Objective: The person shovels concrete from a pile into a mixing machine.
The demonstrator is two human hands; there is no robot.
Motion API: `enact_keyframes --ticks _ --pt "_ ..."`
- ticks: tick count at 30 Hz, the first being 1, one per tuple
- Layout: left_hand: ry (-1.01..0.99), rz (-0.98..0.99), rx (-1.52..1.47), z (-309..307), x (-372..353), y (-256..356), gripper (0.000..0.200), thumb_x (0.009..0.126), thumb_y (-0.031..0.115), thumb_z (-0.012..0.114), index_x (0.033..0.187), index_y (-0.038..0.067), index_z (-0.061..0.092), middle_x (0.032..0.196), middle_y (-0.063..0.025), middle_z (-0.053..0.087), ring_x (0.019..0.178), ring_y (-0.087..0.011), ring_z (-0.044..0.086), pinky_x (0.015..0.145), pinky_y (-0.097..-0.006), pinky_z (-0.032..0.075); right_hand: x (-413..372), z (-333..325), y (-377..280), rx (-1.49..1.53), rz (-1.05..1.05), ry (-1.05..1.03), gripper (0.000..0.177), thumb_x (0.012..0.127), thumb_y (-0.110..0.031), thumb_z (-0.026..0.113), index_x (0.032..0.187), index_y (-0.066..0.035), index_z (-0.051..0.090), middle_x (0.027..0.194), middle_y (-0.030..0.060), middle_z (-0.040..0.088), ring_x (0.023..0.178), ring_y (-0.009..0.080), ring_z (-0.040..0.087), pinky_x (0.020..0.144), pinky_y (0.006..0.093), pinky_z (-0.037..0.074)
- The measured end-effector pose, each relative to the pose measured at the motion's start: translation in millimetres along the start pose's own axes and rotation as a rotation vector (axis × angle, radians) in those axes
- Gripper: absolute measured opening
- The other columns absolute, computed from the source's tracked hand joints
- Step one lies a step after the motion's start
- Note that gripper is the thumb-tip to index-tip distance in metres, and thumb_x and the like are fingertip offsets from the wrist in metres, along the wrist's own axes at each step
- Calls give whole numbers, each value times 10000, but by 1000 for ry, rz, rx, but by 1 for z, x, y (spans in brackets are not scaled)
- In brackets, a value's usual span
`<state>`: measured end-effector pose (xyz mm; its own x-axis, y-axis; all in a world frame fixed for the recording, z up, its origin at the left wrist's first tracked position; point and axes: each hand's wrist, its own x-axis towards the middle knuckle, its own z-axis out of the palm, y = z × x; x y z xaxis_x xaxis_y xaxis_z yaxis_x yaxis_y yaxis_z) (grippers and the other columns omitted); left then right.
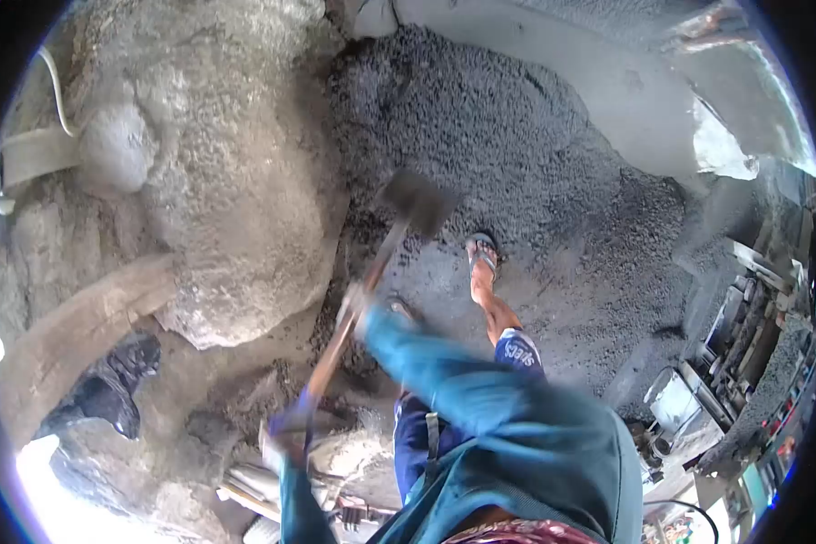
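A shovel (342,337) with a wooden shaft slants up across the view, its dark blade (419,203) blurred by motion over the edge of the grey gravel. My right hand (355,308) is wrapped round the middle of the shaft, smeared by motion. Lower down, at the bluish handle end (297,415), my left hand (285,442) is closed on the grip; its fingers show only in part. Dark grey gravel (480,127) spreads beyond the blade. Both arms wear teal sleeves.
A big pale boulder-like mass (244,181) rises on the left, with a curved beam (90,326) and black plastic (108,385) below it. My sandalled foot (482,258) stands on the grey floor. Wood pieces and clutter (743,335) lie at right; a smooth grey slab (625,91) borders the gravel.
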<state>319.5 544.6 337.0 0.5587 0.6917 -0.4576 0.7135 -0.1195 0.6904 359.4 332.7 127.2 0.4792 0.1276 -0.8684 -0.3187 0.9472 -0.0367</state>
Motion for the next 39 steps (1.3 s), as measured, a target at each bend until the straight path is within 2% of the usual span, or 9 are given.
enact_keyframes --ticks 2,3,10,21,25,29,35,38,39 --pt "-90 67 -75 92 -1 10 285 976 336 575 820 98 591 561 14 476 429 -108 408 397 -302 336 95 -77 -154 233 36 -220 102 930 -210 542 874 -139 495 738 45 515 631 231 553 627 471 513" --pt "-139 177 -160 127 -26 26 409 962 349 604 650 134 451 524 17 430 414 -104 384 375 -307 305 87 -61 -180 282 -13 195 79 917 -162 568 914 -126 498 737 50 507 584 234 538 597 479 513" --pt "-212 -6 -101 66 -3 -5 492 945 460 582 633 143 372 480 -3 388 365 -143 348 334 -321 282 35 -89 -129 391 -94 215 140 888 -175 631 972 -99 548 803 69 535 648 267 558 653 511 534" --pt "-853 -425 198 128 -80 -38 673 853 728 489 516 154 390 441 -55 378 357 -229 365 339 -388 291 -271 -217 -213 427 -802 593 68 900 -122 584 871 -86 534 765 68 573 562 231 556 503 416 493" --pt "-1153 -260 220 200 -267 52 588 835 704 523 691 138 451 561 -23 433 431 -191 434 394 -362 362 -428 -269 -300 710 -1136 351 72 900 -97 598 927 -93 531 777 73 560 666 241 580 596 424 511" --pt "-1839 272 -54 217 -473 156 488 909 579 527 803 103 544 605 -19 465 479 -157 442 426 -301 364 -633 -278 -404 770 -1478 271 96 891 -120 589 855 -73 514 695 73 509 655 251 546 645 437 499" --pt "-1931 1933 -1044 183 -715 197 166 790 212 741 778 81 639 631 -53 572 538 -190 566 516 -350 448 -799 -370 -427 664 -1845 -24 119 906 -173 553 890 -65 505 735 82 558 681 251 592 720 445 533" --pt "-2111 2786 -204 156 -728 172 260 706 328 780 679 168 577 624 -9 545 550 -202 542 563 -360 442 -789 -410 -386 680 -1839 55 95 892 -148 519 863 -57 514 710 72 540 593 239 557 585 429 517" --pt "-2206 2552 -470 168 -707 143 308 692 381 790 703 153 584 683 -17 558 632 -213 570 659 -384 466 -777 -421 -377 643 -1812 80 108 897 -152 518 867 -48 519 711 72 540 561 238 545 548 422 513"
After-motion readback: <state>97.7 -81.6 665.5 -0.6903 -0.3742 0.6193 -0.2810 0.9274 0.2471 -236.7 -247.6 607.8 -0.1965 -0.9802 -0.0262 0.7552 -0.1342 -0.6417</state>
